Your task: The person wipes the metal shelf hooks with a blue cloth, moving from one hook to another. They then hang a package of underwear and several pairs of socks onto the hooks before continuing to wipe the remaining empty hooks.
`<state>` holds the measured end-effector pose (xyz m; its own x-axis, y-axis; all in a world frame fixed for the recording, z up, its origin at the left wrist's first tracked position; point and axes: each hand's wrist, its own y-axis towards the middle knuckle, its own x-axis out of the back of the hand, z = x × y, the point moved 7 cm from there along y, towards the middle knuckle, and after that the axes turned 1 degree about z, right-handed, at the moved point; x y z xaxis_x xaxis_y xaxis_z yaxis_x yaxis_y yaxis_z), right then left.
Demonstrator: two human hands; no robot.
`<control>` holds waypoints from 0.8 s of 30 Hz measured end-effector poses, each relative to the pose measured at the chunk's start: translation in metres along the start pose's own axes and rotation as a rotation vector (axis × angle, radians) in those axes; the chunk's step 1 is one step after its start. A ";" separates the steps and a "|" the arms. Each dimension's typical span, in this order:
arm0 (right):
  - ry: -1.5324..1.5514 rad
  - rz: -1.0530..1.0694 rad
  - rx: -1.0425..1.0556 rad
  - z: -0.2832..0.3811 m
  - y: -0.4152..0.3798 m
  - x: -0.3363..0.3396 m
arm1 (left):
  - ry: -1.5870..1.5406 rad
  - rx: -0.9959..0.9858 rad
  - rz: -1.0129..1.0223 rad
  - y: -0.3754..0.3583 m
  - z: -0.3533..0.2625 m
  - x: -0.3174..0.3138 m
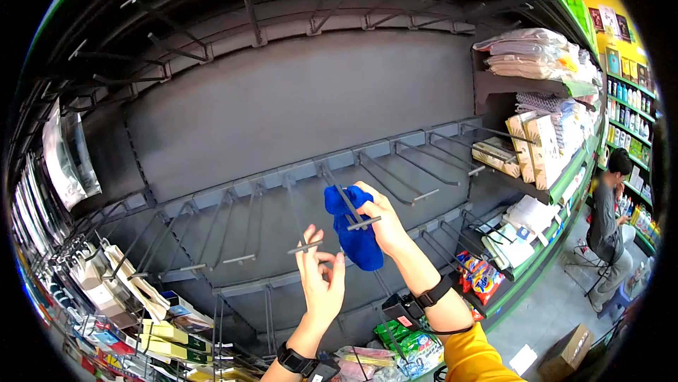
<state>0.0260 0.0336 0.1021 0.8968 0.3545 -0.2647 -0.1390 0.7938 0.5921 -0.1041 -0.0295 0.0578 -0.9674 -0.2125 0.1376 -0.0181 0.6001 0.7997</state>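
At the far left, white and clear packaged goods [62, 159] hang from the edge of a dark pegboard wall [296, 106], and below them cartons and small boxed items [134, 297] crowd the lower left shelves. Long metal display hooks [413, 170] stick out from rails across the wall, most of them bare.

Near the middle, the left hand [321, 279] is raised with its palm turned toward the camera; its grip is narrow, thumb and fingertips pinched lightly around the tip of one hook [305, 247], and it holds nothing else. A dark wristband sits on that wrist at the bottom edge.

Just right of it, the right hand [385, 223] has its grip closed on a blue cloth item [357, 230] (a sock or small towel, too bunched to tell). The blue piece hangs threaded on a neighbouring hook [357, 214], whose rod passes across its upper part, with its lower end dangling free below the rod. The two hands are near each other but apart. The right wrist wears a black strap with a small device, and a yellow sleeve [470, 357] shows below it.

Farther right, shelves carry folded textiles in plastic [537, 53], boxed goods [533, 145] and bright snack bags [477, 272]. At the far right a person [611, 219] sits on a stool in the aisle, and a cardboard box [565, 354] rests on the floor nearby.
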 end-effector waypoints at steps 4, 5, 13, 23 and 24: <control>-0.002 -0.071 0.021 0.010 -0.018 -0.005 | -0.056 0.066 0.025 -0.008 0.003 -0.005; -0.013 -0.113 0.003 0.016 -0.023 -0.007 | -0.058 0.042 0.040 -0.008 0.006 -0.009; 0.229 -0.201 -0.138 0.032 -0.047 -0.008 | -0.108 -0.043 0.127 0.000 -0.017 -0.015; 0.378 -0.561 -0.015 0.034 -0.102 0.003 | -0.104 -0.114 0.149 0.016 -0.029 -0.014; 0.374 -0.558 -0.017 0.032 -0.099 0.003 | -0.121 -0.101 0.151 0.017 -0.029 -0.015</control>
<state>0.0554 -0.0595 0.0670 0.6310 0.0335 -0.7751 0.2938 0.9144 0.2787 -0.0829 -0.0382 0.0860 -0.9807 -0.0284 0.1936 0.1484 0.5369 0.8305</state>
